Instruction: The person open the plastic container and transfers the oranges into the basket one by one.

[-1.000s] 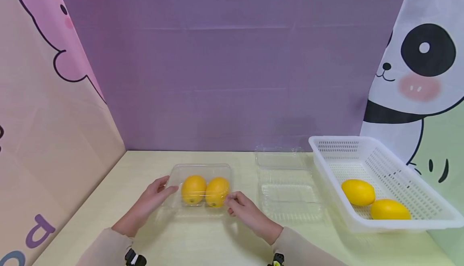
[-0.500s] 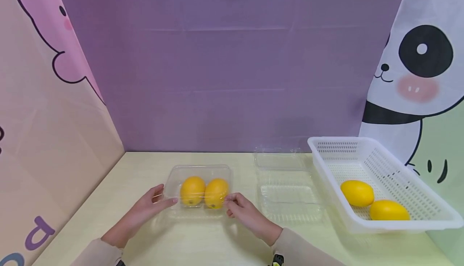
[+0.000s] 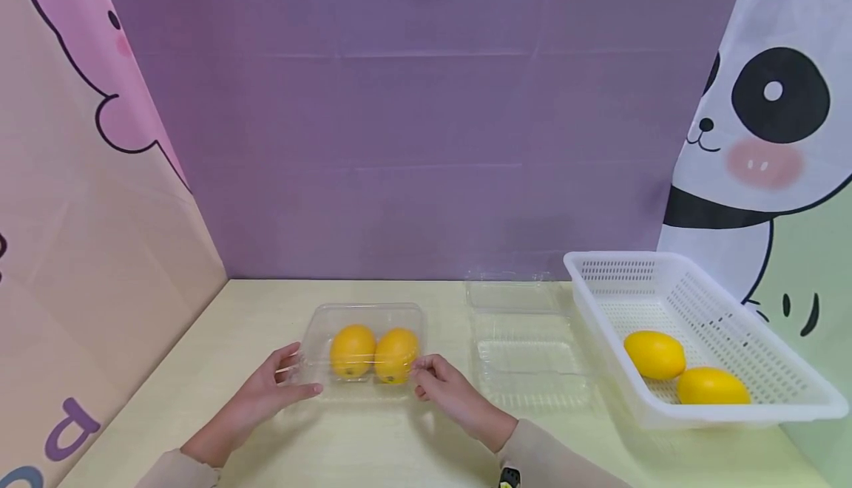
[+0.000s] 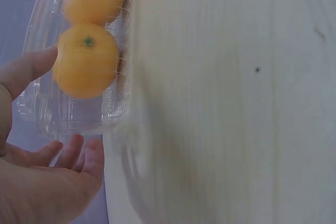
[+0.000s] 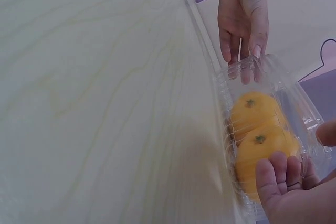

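Note:
A clear plastic clamshell box point(image 3: 399, 316) rests on the table with two orange fruits point(image 3: 353, 351) side by side inside, each with a green star-shaped stem mark in the wrist views. Its lid lies over the fruits. At the box's left end, my left hand point(image 3: 256, 392) has its fingers spread and relaxed, the thumb along the front corner and the other fingers just off the end wall point(image 4: 79, 129). My right hand point(image 3: 459, 395) has curled fingers at the front right corner, where thumb and forefinger pinch the box's edge.
To the right lies another clear clamshell box point(image 3: 526, 356), lid folded open towards the back. A white perforated basket point(image 3: 752, 333) at the far right holds two yellow fruits point(image 3: 654, 355). A purple cloth point(image 3: 426, 140) rises behind the table point(image 3: 359, 444).
My left hand has drawn back towards the front left, from the box's left side to its front left corner, its fingers coming off the wall. The right hand has stayed nearly in place.

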Available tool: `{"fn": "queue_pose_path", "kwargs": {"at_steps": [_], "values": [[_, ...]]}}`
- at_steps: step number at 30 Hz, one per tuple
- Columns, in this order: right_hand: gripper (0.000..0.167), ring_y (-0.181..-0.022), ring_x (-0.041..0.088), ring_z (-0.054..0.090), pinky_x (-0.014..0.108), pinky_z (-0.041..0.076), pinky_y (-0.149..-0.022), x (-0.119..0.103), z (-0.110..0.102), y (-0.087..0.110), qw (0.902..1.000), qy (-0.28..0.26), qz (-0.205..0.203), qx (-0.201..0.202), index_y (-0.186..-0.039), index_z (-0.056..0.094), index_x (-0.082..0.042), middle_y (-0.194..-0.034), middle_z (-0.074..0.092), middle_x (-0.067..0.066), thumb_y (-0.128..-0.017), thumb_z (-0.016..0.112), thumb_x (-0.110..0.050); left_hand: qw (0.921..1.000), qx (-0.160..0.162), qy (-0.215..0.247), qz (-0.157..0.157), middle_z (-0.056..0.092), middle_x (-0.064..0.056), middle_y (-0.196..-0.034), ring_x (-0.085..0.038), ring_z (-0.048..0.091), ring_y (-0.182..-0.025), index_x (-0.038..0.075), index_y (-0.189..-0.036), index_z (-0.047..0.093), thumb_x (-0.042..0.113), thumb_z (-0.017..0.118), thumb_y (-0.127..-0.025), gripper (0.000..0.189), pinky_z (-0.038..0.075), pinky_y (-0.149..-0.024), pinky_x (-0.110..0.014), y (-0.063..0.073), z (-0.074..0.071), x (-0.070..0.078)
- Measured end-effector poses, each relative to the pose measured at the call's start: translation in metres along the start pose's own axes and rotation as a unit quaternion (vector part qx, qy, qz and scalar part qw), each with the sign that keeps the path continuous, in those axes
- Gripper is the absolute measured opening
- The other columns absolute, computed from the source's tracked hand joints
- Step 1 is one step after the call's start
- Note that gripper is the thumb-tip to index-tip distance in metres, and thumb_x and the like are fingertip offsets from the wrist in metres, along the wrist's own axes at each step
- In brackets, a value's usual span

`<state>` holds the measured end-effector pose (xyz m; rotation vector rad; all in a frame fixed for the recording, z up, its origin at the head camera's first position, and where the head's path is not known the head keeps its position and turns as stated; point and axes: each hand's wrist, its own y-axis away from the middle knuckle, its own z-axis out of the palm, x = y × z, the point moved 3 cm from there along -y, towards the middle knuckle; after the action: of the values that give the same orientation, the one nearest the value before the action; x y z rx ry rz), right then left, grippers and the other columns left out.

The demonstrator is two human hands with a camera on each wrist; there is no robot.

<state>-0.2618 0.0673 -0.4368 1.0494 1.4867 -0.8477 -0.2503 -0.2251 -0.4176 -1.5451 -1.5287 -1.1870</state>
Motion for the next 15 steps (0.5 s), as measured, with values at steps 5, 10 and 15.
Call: {"fn": "queue_pose_path", "kwargs": {"at_steps": [5, 10, 15], "values": [[0.031, -0.091, 0.02, 0.056, 0.038, 0.053, -0.087, -0.0019, -0.0001, 0.0011, 1.0, 0.002, -0.002, 0.0, -0.119, 0.053, 0.001, -0.108, 0.058, 0.011, -0.103, 0.054, -0.026, 0.9999, 0.01, 0.004, -0.002, 0.028, -0.027, -0.154, -0.046, 0.031, -0.138, 0.0, -0.156, 0.018, 0.022, 0.078, -0.089, 0.093, 0.036, -0.109, -0.058, -0.0017, 0.0007, -0.0024], [0.03, -0.091, 0.02, 0.057, 0.039, 0.053, -0.088, -0.0033, 0.0002, 0.0017, 1.0, 0.004, -0.001, -0.001, -0.118, 0.054, 0.0, -0.108, 0.058, 0.012, -0.103, 0.055, -0.026, 0.9997, 0.019, 0.015, -0.005, 0.029, -0.029, -0.152, -0.045, 0.032, -0.137, -0.003, -0.154, 0.018, 0.021, 0.077, -0.089, 0.091, 0.036, -0.109, -0.057, -0.0024, 0.0013, -0.0047], [0.03, -0.091, 0.021, 0.057, 0.04, 0.052, -0.089, -0.0041, 0.0002, 0.0025, 1.0, 0.007, 0.002, 0.0, -0.118, 0.054, -0.001, -0.108, 0.058, 0.012, -0.103, 0.055, -0.027, 0.9995, 0.026, 0.015, -0.011, 0.031, -0.029, -0.15, -0.043, 0.034, -0.134, -0.004, -0.149, 0.021, 0.023, 0.077, -0.089, 0.087, 0.037, -0.109, -0.055, -0.0023, 0.0012, -0.0063]]}}
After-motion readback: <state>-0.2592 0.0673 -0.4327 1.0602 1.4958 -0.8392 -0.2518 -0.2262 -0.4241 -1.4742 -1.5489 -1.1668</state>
